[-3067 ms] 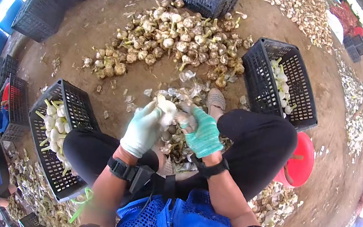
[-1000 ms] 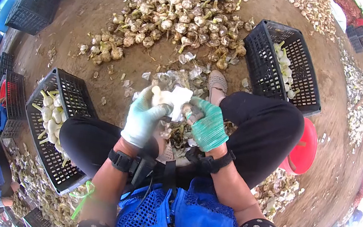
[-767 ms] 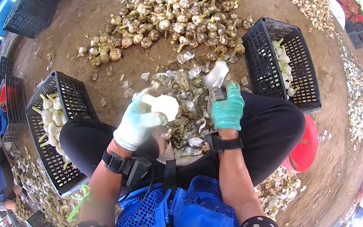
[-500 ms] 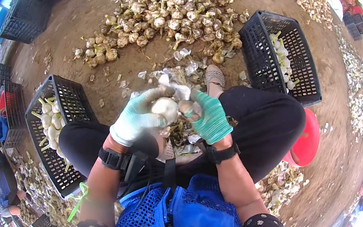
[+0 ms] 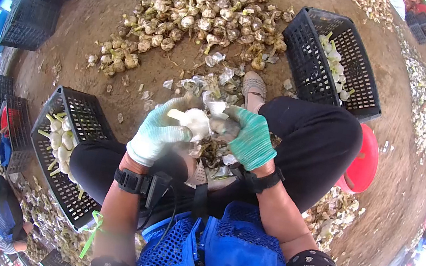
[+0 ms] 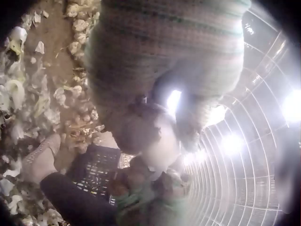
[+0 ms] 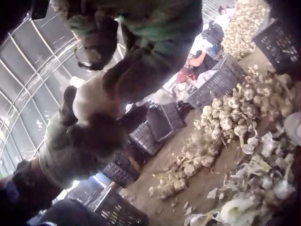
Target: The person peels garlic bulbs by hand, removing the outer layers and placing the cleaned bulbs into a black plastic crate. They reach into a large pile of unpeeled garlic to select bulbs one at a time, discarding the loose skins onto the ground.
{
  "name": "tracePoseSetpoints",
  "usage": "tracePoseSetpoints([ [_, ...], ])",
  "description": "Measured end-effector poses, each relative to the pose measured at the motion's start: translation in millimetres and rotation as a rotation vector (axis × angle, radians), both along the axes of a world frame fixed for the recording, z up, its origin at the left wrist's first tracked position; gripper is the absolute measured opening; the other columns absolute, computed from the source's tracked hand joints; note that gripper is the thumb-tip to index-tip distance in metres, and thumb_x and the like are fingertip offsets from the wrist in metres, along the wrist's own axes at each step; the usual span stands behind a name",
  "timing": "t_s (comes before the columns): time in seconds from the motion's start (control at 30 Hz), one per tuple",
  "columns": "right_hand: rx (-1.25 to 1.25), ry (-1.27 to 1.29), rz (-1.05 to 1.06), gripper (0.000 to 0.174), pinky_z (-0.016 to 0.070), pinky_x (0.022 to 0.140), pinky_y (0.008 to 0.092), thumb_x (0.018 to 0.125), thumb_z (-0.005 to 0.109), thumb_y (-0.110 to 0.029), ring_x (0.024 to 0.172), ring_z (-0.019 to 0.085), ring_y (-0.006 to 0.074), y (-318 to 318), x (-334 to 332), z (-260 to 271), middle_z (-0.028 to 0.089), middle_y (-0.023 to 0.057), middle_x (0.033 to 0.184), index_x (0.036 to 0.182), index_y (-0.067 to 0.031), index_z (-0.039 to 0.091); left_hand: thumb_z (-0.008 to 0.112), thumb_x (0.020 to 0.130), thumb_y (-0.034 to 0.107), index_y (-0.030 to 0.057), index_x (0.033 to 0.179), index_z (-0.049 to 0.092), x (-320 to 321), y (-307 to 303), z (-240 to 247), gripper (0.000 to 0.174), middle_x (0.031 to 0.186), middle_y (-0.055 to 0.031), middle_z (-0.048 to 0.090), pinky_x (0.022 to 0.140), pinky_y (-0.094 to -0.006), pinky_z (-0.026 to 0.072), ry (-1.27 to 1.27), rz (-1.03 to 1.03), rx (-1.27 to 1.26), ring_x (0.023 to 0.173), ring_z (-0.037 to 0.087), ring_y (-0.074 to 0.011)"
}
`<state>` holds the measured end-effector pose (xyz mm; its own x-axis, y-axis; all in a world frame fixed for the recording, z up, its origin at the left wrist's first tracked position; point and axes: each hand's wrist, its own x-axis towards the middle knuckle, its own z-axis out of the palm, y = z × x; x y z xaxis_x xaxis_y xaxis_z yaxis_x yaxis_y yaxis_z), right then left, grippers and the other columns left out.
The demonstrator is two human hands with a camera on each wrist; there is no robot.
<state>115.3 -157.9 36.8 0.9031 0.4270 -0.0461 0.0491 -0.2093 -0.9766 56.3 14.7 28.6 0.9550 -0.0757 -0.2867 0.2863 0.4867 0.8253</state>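
Note:
My left hand (image 5: 152, 134), in a pale green and white knit glove, grips a white garlic bulb (image 5: 197, 124) whose cut stem points left. Close against the bulb's right side is my right hand (image 5: 254, 140) in a greener glove, its soiled fingertips pinching a loose flap of garlic skin (image 5: 216, 107). Both hands meet over a heap of peeled skins (image 5: 225, 82) between the legs. In the left wrist view the bulb (image 6: 162, 147) is blurred and partly covered by fingers. The right wrist view shows the bulb (image 7: 89, 100) between both dark, backlit hands.
A pile of unpeeled garlic (image 5: 198, 16) lies ahead on the dirt floor. Black crates with clean white bulbs stand at left (image 5: 85, 113) and right (image 5: 304, 50). A red bucket (image 5: 367, 160) is beside the right knee. Another person (image 5: 2, 216) sits at lower left.
My right hand swung out right with a piece of skin, then came back empty of it to the bulb. The left hand has kept the bulb, turning it slightly.

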Motion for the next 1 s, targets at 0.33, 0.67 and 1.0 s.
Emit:
tracePoseSetpoints([
  [0.33,-0.145,-0.212,-0.193,0.019,0.0442,0.058,0.0335,0.068,0.054,-0.007,0.066,0.057,0.0297,13.0,0.3,-34.6,0.056,0.0190,0.072,0.086,-0.0002,0.056,0.056,0.075,0.013,-0.0011,0.101,0.045,0.6,-16.1,-0.4,0.031,0.093,-0.0093,0.052,0.069,-0.0283,0.0463,0.002,0.378,0.045,0.080,0.054,-0.0169],
  [0.67,-0.185,-0.289,0.034,0.030,0.0433,0.055,0.0268,0.063,0.065,-0.008,0.064,0.054,0.0160,18.8,-14.5,-4.2,0.054,0.0150,0.072,0.090,0.0012,0.055,0.056,0.076,0.017,-0.0012,0.100,0.045,-1.8,-18.0,9.3,0.032,0.094,-0.0086,0.052,0.070,-0.0275,0.0447,-0.023,0.347,0.259,0.080,0.053,-0.0168],
  [1.0,-0.505,-0.157,-0.046,0.028,0.0429,0.068,0.0354,0.066,0.055,-0.004,0.081,0.054,0.0331,10.5,-3.2,-59.8,0.056,0.0195,0.087,0.093,0.0022,0.053,0.053,0.077,0.030,0.0081,0.089,0.055,8.6,-0.1,12.5,0.024,0.086,-0.0084,0.056,0.084,-0.0415,0.0381,0.008,0.441,-0.565,0.083,0.054,-0.0262],
])
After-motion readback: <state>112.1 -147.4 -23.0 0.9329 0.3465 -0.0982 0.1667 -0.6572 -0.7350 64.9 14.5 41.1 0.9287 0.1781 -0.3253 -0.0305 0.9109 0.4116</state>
